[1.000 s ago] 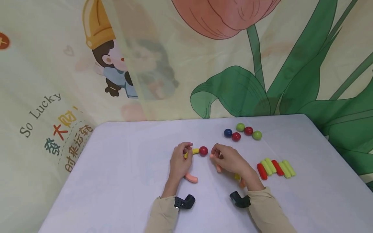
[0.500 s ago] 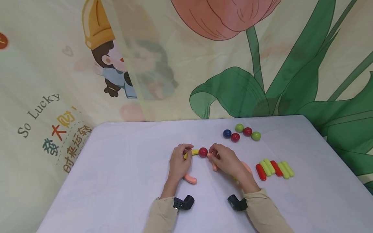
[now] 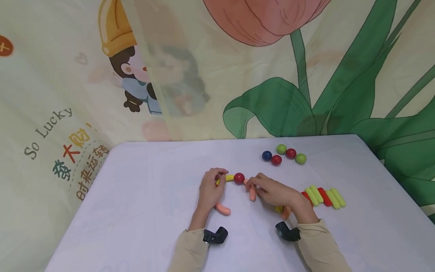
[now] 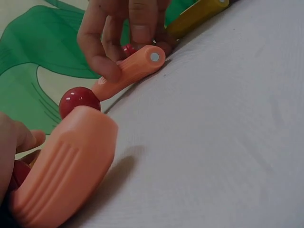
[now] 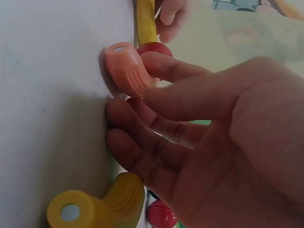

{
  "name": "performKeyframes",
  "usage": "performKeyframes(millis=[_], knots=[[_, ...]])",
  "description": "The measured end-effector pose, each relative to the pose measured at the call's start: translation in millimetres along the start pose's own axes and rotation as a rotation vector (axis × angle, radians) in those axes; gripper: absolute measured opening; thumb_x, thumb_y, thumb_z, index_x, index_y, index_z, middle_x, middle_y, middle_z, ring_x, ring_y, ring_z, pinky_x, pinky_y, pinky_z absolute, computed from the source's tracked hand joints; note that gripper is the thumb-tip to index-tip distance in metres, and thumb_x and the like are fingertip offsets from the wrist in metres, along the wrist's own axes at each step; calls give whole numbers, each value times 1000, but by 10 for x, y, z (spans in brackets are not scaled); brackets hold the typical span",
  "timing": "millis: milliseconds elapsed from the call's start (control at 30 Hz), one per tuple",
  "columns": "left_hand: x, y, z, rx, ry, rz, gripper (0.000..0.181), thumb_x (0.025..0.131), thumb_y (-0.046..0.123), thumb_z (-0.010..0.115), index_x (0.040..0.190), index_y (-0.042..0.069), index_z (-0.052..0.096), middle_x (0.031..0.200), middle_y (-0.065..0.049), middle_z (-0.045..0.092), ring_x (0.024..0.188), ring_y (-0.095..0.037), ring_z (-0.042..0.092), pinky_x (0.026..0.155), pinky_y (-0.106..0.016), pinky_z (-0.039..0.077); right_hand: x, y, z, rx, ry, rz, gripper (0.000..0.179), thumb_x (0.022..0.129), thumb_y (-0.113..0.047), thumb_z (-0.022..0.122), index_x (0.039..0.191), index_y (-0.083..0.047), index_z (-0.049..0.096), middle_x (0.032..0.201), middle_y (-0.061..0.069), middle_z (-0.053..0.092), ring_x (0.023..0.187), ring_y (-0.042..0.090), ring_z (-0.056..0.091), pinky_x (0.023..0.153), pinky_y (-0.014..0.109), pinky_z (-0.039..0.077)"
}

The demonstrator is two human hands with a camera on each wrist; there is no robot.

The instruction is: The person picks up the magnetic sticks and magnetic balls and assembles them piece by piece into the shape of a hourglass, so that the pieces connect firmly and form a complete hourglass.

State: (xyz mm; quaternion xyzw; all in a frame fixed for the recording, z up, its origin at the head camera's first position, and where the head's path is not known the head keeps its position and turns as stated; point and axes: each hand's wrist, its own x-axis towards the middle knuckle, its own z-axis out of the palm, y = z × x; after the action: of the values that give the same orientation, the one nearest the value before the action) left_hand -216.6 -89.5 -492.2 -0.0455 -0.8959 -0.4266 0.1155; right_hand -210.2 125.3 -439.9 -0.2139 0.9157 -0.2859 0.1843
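Observation:
My left hand (image 3: 210, 189) holds a curved yellow stick (image 3: 229, 177) whose far end meets a red ball (image 3: 239, 178). Below that hand lies a curved orange stick (image 3: 222, 208), large in the left wrist view, with another red ball (image 4: 20, 173) at its hidden end beside my fingers. On the other side of the middle ball, a second curved orange stick (image 3: 252, 193) reaches up to it. My right hand (image 3: 275, 190) has thumb and index finger around this stick, pinching it lightly in the right wrist view. Pale round discs show on the stick ends.
Several balls (image 3: 276, 160), blue, red and green, sit at the back right. Right of my right hand lies a row of red and light green sticks (image 3: 316, 195). A yellow curved stick (image 5: 95, 209) and an orange one (image 3: 286, 212) lie under my right wrist.
The right-hand orange stick has come left to the red ball. Since then my right hand has shifted right and its fingers have spread somewhat. My left hand has stayed in place.

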Motion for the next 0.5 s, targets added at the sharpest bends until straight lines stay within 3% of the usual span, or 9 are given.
performKeyframes(millis=[133, 233, 367, 500], knots=[[25, 14, -8, -5, -19, 23, 13, 92, 17, 57, 101, 18, 66, 94, 0, 61, 84, -15, 49, 72, -27, 40, -3, 27, -25, -1, -28, -5, 29, 92, -5, 54, 112, -25, 60, 102, 0, 51, 94, 15, 51, 85, 36, 49], [38, 9, -65, 2, -91, 41, 14, 93, 20, 56, 102, 18, 66, 95, 0, 61, 86, -14, 49, 73, -27, 40, 5, 34, -20, 10, -29, -7, 26, 91, -7, 57, 111, -25, 60, 102, 0, 51, 93, 15, 51, 83, 33, 48], [49, -8, -305, -16, -259, 57, 16, 93, 23, 57, 107, 19, 65, 106, 2, 60, 97, -15, 50, 81, -31, 43, 10, 33, -9, 25, -33, -10, 26, 92, -7, 57, 110, -25, 60, 102, -1, 52, 94, 15, 51, 85, 33, 48], [42, 12, -631, -31, -480, 104, 24, 88, 11, 62, 111, 17, 68, 128, -2, 57, 121, -24, 48, 98, -44, 42, 15, 24, -7, 25, -32, 0, 31, 92, -2, 53, 108, -27, 60, 100, -1, 51, 94, 15, 51, 86, 35, 48]])
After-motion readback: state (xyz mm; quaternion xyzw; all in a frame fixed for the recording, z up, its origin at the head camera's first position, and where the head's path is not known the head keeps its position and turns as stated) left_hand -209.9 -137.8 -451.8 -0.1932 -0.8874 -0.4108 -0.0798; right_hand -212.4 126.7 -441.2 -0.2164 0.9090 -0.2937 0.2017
